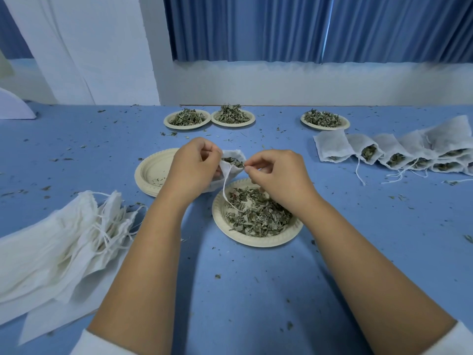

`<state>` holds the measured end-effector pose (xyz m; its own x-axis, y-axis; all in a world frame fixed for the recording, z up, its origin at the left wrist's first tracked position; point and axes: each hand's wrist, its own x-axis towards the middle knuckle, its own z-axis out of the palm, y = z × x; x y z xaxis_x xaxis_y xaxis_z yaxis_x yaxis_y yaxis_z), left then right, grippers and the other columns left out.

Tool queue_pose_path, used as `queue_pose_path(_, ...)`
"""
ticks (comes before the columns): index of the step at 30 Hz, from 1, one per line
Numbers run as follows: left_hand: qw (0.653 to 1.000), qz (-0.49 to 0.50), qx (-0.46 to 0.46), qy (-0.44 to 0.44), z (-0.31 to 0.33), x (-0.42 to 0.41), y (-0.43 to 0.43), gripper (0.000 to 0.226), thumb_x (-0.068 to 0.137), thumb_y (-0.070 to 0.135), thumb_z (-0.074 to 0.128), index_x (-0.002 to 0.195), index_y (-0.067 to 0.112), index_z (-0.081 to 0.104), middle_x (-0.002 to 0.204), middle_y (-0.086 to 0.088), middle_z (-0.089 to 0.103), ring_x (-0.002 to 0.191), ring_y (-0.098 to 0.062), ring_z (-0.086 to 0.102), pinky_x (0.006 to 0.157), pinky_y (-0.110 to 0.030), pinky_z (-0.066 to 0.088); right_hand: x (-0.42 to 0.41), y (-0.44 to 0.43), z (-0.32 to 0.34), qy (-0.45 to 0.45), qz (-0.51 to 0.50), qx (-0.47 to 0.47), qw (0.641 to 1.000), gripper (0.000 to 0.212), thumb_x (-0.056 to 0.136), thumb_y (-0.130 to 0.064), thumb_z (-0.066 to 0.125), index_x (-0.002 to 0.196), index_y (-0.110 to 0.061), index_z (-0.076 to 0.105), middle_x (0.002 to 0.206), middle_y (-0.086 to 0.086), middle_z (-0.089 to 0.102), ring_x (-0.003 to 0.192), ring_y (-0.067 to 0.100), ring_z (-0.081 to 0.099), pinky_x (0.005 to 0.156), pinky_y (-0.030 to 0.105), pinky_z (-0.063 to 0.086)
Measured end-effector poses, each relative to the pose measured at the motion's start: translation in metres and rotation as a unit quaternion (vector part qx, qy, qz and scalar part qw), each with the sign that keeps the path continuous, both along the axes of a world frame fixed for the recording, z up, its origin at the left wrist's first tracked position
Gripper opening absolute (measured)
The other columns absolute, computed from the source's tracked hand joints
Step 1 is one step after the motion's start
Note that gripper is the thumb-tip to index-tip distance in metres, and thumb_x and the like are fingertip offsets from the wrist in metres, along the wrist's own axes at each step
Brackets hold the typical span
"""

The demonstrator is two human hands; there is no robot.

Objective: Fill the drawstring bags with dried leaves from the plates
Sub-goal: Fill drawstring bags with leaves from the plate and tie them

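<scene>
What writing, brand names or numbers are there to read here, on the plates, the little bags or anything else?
None. The paper plates are plain, the held bag, the empty bags and the filled bags are unprinted white cloth, and the blue table and curtains carry no lettering.

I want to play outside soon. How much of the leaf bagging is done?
Done: a row of filled bags lies on the right, and the plate at the left is almost bare. In hand: the left hand and right hand hold one bag with leaves inside. Left: the near plate has leaves, three far plates are heaped, and a pile of empty bags waits.
</scene>
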<state>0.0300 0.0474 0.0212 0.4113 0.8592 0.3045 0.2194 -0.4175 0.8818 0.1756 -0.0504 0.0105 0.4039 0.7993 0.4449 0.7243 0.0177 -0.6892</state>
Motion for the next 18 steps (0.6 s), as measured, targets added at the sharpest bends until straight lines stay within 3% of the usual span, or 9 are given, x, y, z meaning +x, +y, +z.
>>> queue_pose_path(4, 0.999, -0.032, 0.023, 0.014, -0.001, 0.001, -0.003, 0.014, 0.097, 0.018, 0.057, 0.084, 0.022, 0.060, 0.078, 0.004, 0.065, 0.060, -0.009, 0.067, 0.065, -0.026, 0.057, -0.002, 0.000, 0.001, -0.011, 0.005, 0.013, 1.000, 0.008, 0.085, -0.019, 0.071, 0.082, -0.025, 0.075, 0.066, -0.021, 0.063, 0.058, -0.006, 0.056, 0.061, 0.006, 0.042)
queue_pose_path(8, 0.998, -0.045, 0.028, 0.017, -0.001, 0.001, -0.004, 0.014, 0.097, 0.016, 0.056, 0.084, 0.021, 0.059, 0.078, -0.001, 0.067, 0.070, -0.020, 0.069, 0.073, -0.038, 0.057, -0.003, -0.002, 0.002, -0.033, 0.034, -0.027, 0.999, 0.011, 0.087, -0.025, 0.067, 0.084, -0.032, 0.075, 0.065, -0.016, 0.062, 0.060, -0.007, 0.053, 0.060, 0.014, 0.039)
queue_pose_path(11, 0.998, -0.054, 0.032, 0.015, -0.001, 0.002, -0.004, 0.015, 0.098, 0.016, 0.056, 0.084, 0.022, 0.058, 0.077, 0.000, 0.068, 0.066, -0.013, 0.068, 0.068, -0.029, 0.057, -0.006, -0.002, 0.000, -0.040, 0.051, -0.069, 0.995, 0.019, 0.087, -0.025, 0.062, 0.083, -0.040, 0.072, 0.061, -0.009, 0.062, 0.058, 0.002, 0.053, 0.064, 0.027, 0.047)
queue_pose_path(14, 0.998, -0.062, 0.026, 0.001, 0.000, 0.002, -0.006, 0.015, 0.099, 0.016, 0.054, 0.085, 0.022, 0.058, 0.078, 0.002, 0.067, 0.061, -0.002, 0.065, 0.064, -0.020, 0.055, -0.009, -0.004, 0.001, -0.037, 0.083, -0.103, 0.991, 0.021, 0.083, -0.022, 0.057, 0.082, -0.038, 0.070, 0.064, -0.001, 0.067, 0.052, 0.007, 0.052, 0.064, 0.030, 0.049)
queue_pose_path(16, 0.997, -0.066, 0.029, -0.006, 0.001, 0.003, -0.007, 0.015, 0.099, 0.016, 0.053, 0.086, 0.020, 0.058, 0.079, 0.001, 0.066, 0.061, 0.001, 0.063, 0.062, -0.015, 0.053, -0.010, -0.007, 0.002, -0.027, 0.097, -0.112, 0.989, 0.022, 0.081, -0.018, 0.056, 0.083, -0.037, 0.067, 0.057, -0.003, 0.062, 0.055, 0.007, 0.058, 0.066, 0.032, 0.051)
queue_pose_path(18, 0.997, -0.075, 0.029, -0.017, 0.003, 0.003, -0.009, 0.014, 0.100, 0.015, 0.052, 0.087, 0.019, 0.058, 0.081, -0.001, 0.066, 0.061, 0.001, 0.062, 0.060, -0.013, 0.050, -0.011, -0.008, 0.003, -0.024, 0.108, -0.125, 0.986, 0.028, 0.082, -0.015, 0.057, 0.076, -0.042, 0.060, 0.049, -0.013, 0.052, 0.070, 0.018, 0.068, 0.070, 0.032, 0.051)
